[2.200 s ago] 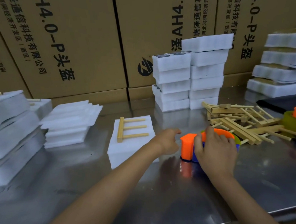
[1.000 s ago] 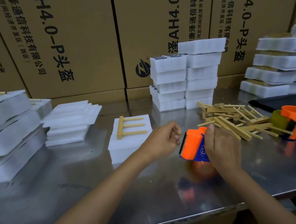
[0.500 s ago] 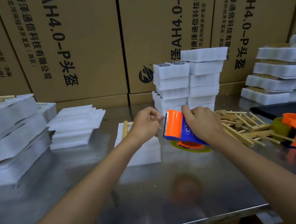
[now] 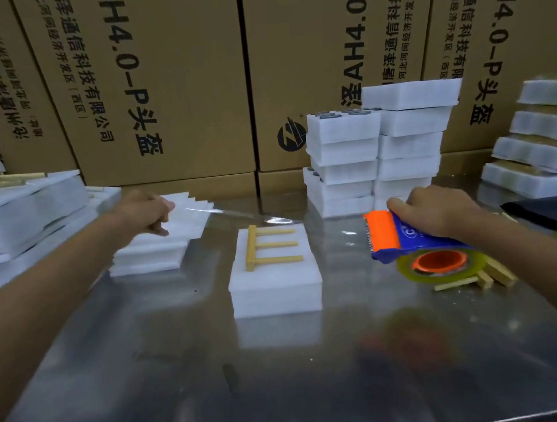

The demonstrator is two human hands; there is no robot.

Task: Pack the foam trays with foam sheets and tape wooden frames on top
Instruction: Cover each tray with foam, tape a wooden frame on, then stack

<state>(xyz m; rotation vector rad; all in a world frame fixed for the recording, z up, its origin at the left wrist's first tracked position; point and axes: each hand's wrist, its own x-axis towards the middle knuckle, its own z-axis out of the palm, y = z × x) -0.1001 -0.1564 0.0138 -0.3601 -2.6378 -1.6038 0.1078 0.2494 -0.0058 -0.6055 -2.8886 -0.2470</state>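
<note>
From the head camera, the right hand (image 4: 435,211) grips an orange-and-blue tape dispenser (image 4: 391,236), held above the steel table (image 4: 282,375); a roll of clear tape (image 4: 439,265) hangs under it on an orange core. A white round logo sits on the dispenser's blue body, too blurred to read. The left hand (image 4: 145,215), fingers curled, pinches the free end of a clear tape strip (image 4: 248,216) that stretches from the dispenser's blade across to that hand, passing above the far edge of the foam tray (image 4: 276,286). The tray lies on the table between the hands, and a wooden frame (image 4: 268,246) rests flat on its foam top. A pile of foam sheets (image 4: 161,248) sits under the left hand. Stacked foam trays (image 4: 379,157) stand behind. The cardboard boxes (image 4: 163,87) along the back carry sideways black print reading "AH4.0-P" with Chinese characters, including "科技有限公司".
</note>
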